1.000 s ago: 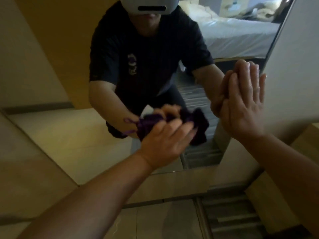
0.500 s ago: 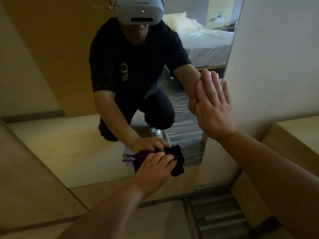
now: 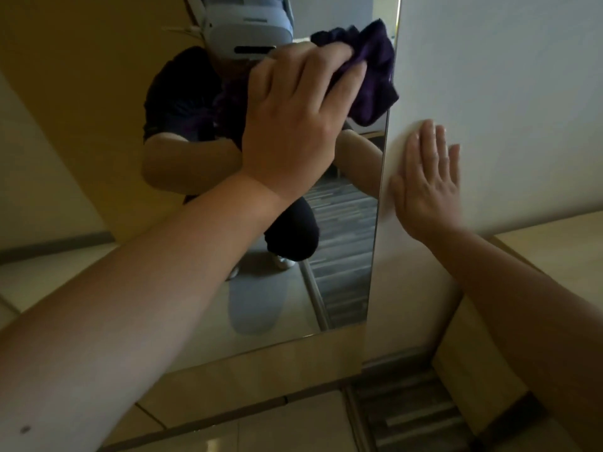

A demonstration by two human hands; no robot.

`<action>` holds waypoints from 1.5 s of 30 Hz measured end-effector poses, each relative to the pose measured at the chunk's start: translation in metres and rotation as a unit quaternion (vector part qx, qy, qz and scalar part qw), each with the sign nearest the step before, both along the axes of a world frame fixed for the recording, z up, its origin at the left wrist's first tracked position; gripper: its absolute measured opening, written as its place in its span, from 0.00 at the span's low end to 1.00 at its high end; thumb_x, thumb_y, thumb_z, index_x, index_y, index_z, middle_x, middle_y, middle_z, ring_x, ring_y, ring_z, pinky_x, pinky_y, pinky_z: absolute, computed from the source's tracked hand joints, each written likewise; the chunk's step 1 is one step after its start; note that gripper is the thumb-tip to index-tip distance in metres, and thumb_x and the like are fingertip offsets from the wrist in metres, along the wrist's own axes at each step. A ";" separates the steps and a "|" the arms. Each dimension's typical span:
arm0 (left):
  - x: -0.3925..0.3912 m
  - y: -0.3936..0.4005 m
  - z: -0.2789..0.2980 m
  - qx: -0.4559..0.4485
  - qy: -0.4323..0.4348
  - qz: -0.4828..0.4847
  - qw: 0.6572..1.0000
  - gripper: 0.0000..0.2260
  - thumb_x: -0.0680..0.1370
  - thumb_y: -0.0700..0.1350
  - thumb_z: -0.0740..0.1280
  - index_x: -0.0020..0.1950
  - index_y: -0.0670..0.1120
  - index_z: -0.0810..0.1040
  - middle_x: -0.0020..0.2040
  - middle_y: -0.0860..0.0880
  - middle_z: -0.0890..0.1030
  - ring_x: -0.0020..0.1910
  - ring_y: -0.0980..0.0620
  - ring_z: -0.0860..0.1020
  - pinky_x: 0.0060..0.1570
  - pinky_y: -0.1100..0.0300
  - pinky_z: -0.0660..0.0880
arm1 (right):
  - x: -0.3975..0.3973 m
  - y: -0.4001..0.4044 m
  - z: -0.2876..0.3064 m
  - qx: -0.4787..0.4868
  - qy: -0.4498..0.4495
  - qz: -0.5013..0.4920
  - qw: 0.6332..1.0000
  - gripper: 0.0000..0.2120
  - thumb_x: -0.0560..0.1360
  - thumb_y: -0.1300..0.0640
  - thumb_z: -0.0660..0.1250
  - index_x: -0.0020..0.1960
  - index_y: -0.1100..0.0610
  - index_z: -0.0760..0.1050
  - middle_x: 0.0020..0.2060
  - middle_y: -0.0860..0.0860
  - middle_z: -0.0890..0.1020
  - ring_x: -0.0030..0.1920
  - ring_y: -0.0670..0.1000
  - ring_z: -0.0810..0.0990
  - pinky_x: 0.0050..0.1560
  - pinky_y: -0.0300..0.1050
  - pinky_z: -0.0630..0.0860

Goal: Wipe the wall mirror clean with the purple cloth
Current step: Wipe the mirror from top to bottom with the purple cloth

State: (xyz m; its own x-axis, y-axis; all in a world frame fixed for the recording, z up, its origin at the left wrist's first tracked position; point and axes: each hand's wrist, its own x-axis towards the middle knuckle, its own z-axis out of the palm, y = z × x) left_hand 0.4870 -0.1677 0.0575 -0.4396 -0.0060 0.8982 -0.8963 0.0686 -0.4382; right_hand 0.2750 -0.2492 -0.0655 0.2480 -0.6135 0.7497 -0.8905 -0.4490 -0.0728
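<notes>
The tall wall mirror (image 3: 346, 249) fills the middle of the view and reaches down almost to the floor. My left hand (image 3: 293, 125) presses the bunched purple cloth (image 3: 372, 70) against the glass high up, close to the mirror's right edge. Part of the cloth sticks out past my fingers; the rest is under my palm. My right hand (image 3: 427, 184) lies flat with spread fingers on the white wall (image 3: 505, 76), just right of the mirror's edge, and holds nothing. The mirror reflects a crouching person in a dark shirt.
A light wooden ledge or cabinet top (image 3: 554, 246) juts out at the lower right, under my right forearm. Pale floor tiles (image 3: 261, 429) and a striped dark strip (image 3: 411, 415) lie below the mirror. A tan wall (image 3: 65, 76) runs along the left.
My left hand has swept the cloth from the mirror's bottom edge up to its upper right part. My right hand has shifted off the mirror's edge onto the white wall.
</notes>
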 end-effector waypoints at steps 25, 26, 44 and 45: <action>0.004 0.015 -0.375 0.300 -0.183 -0.029 0.936 0.15 0.81 0.40 0.58 0.66 0.46 0.73 0.67 0.48 0.70 0.64 0.47 0.71 0.64 0.52 0.60 | -0.001 -0.051 -0.024 -0.262 -0.029 0.026 0.964 0.27 0.83 0.46 0.46 0.76 0.62 0.55 0.72 0.69 0.65 0.74 0.67 0.57 0.77 0.53 0.40; 0.007 0.015 -0.384 0.311 -0.190 -0.031 0.931 0.15 0.81 0.41 0.57 0.66 0.47 0.72 0.68 0.48 0.69 0.65 0.47 0.70 0.65 0.51 0.58 | -0.001 -0.051 -0.024 -0.264 -0.029 0.024 0.964 0.27 0.83 0.46 0.46 0.75 0.63 0.56 0.72 0.69 0.65 0.74 0.66 0.57 0.77 0.53 0.40; 0.050 0.073 -0.322 0.590 -0.256 0.037 0.765 0.14 0.70 0.47 0.73 0.55 0.53 0.82 0.52 0.52 0.79 0.49 0.48 0.77 0.48 0.54 0.73 | -0.001 -0.019 -0.014 -0.072 0.002 -0.008 0.997 0.30 0.84 0.44 0.44 0.80 0.58 0.44 0.79 0.62 0.52 0.79 0.62 0.48 0.78 0.60 0.42; 0.049 0.080 -0.303 0.615 -0.187 0.039 0.765 0.17 0.69 0.46 0.75 0.58 0.52 0.82 0.55 0.52 0.80 0.52 0.47 0.78 0.50 0.52 0.75 | -0.001 -0.011 -0.011 -0.046 0.006 -0.006 0.999 0.30 0.84 0.45 0.46 0.80 0.58 0.43 0.79 0.61 0.51 0.79 0.62 0.47 0.78 0.61 0.42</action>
